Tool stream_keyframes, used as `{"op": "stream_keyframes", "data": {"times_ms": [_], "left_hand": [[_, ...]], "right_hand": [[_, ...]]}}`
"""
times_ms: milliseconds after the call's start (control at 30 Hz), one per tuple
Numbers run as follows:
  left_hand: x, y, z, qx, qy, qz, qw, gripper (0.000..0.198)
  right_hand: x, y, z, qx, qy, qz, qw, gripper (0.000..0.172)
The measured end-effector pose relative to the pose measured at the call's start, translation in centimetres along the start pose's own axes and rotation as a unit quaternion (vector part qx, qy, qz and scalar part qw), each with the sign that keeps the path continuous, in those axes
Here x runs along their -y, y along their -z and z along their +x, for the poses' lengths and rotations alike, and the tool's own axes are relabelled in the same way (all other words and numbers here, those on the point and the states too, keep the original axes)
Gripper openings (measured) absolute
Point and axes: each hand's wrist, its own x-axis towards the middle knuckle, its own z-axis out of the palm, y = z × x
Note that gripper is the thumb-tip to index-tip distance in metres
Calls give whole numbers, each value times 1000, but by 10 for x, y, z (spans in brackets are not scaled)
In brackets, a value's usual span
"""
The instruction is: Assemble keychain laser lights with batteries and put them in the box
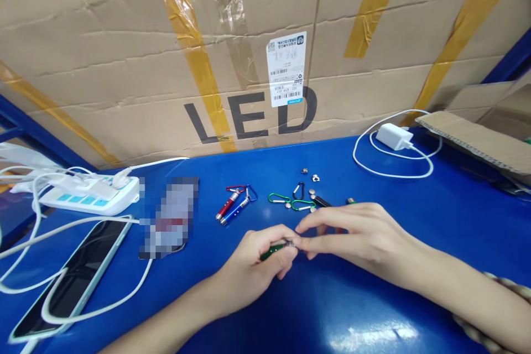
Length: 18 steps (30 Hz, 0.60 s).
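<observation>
Gripping the green keychain light [271, 250] by its barrel, my left hand [259, 265] met my right hand [360, 238], whose thumb and forefinger pinched the light's metal end just above the blue table [373, 310]. Beyond them lay two lights that looked complete with clips, one red light [227, 206] and one blue light [236, 211]. Loose and unfitted were two green carabiners [279, 198], one black carabiner [298, 190], one black barrel [321, 202] and a few button cells [304, 170], too small to count surely. Farther out lay one phone [74, 276], one power strip [95, 196] and one charger [393, 136], before one cardboard box [124, 66].
</observation>
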Motion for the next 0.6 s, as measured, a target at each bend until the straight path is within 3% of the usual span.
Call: {"op": "stream_keyframes", "data": {"times_ms": [167,333,600], "left_hand": [[-1,1,-1,35,-40,38,998,23],[-2,2,-5,57,-57,97,992,19],[2,1,-5,42,-52,108,992,14]], "right_hand": [[5,-3,-2,9,-63,50,997,29],[4,-3,-2,-4,18,-3,1000,34],[2,-6,-1,5,3,3,1000,28]]}}
